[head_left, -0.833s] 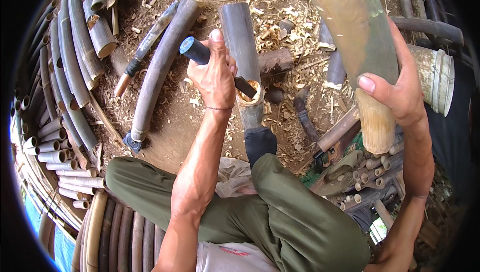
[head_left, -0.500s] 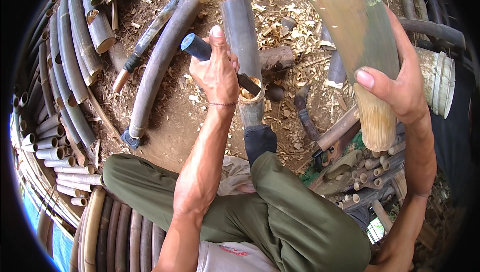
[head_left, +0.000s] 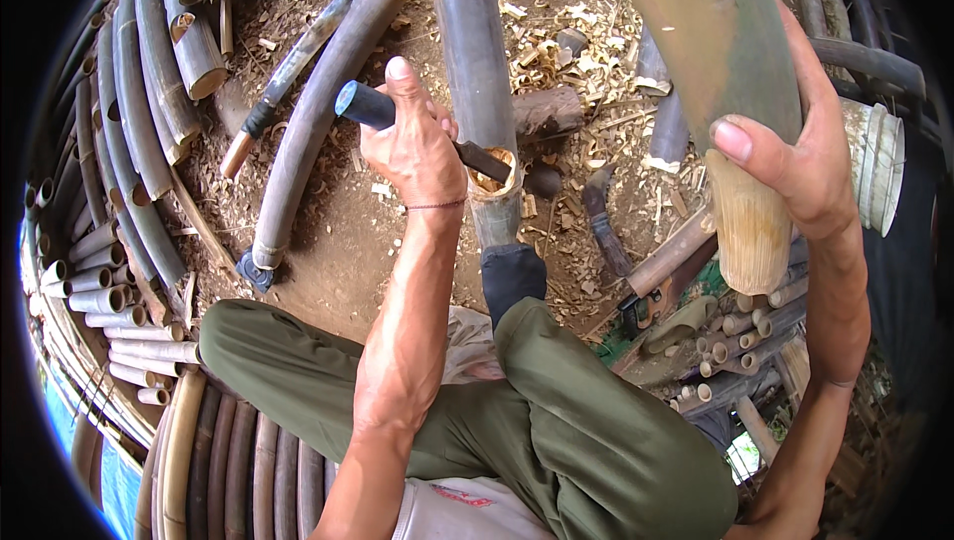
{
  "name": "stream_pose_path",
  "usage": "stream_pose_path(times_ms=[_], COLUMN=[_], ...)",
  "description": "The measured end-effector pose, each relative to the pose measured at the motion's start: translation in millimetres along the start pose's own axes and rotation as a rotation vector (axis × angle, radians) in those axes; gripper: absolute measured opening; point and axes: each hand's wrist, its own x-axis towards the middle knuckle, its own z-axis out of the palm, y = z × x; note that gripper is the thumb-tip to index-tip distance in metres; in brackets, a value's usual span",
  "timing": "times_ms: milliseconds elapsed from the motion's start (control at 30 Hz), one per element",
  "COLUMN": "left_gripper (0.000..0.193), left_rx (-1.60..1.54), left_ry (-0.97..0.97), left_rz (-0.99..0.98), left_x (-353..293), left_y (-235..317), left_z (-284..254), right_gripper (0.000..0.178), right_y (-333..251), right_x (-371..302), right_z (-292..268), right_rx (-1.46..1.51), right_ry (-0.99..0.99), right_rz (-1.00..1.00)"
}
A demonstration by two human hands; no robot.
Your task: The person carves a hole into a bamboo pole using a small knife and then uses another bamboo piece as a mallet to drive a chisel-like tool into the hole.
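Note:
My left hand [head_left: 417, 148] is closed around a chisel with a blue-ended dark handle [head_left: 366, 105]. Its dark metal blade [head_left: 482, 158] slants into a pale, freshly cut opening in a thick grey bamboo tube [head_left: 475, 53]. The tube lies on the ground, pointing away from me, its near end by my dark-covered foot [head_left: 514, 277]. On the right, my right hand [head_left: 795, 157] grips a heavy wooden mallet [head_left: 711, 53], raised close to the camera. Its lower end is pale and tapered; the upper end runs out of view, and most of my fingers are hidden behind it.
Wood shavings [head_left: 566, 3] litter the dirt. Another bamboo tube [head_left: 318, 133] and a wooden-handled tool [head_left: 288, 78] lie left. Stacked bamboo [head_left: 134, 93] lines the left edge. A sheathed blade [head_left: 666, 297], short bamboo pieces [head_left: 740, 341] and a whitish ridged container [head_left: 876, 167] are right.
My left hand and the chisel handle have shifted slightly left, with the blade still in the opening. The mallet has moved a little to the right in my right hand.

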Motion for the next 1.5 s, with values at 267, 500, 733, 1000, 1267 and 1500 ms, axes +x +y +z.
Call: stream_pose_path(times_ms=[267,500,733,1000,1267,1500], left_gripper=[0.038,0.04,0.04,0.04,0.039,0.029], left_rx=[0.003,0.072,0.105,0.072,0.286,0.418], left_ry=[0.022,0.026,0.055,0.041,-0.038,-0.101], left_rz=[0.005,0.081,0.084,0.131,0.057,0.157], left_x=[-2.8,-14.8,-16.2,-16.9,-36.4,-14.2], left_y=[-2.4,-8.1,-12.5,-32.4,-19.1,-26.8], left_z=[-3.1,9.2,12.6,9.5,3.9,-24.1], right_gripper=[0.095,0.094,0.088,0.08,0.095,0.095], right_y=[-1.8,-32.7,-85.0,-77.1,-53.3,-40.6], right_x=[1.8,64.2,87.1,62.7,23.8,-10.6], right_z=[3.1,56.8,15.4,22.4,35.5,29.8], right_rx=[-0.054,-0.342,-1.107,-1.081,-0.965,-0.719], right_ry=[0.031,0.32,-0.23,-0.374,-0.046,-0.221], right_rz=[-0.067,-0.821,-1.033,-0.869,-0.798,-0.345])
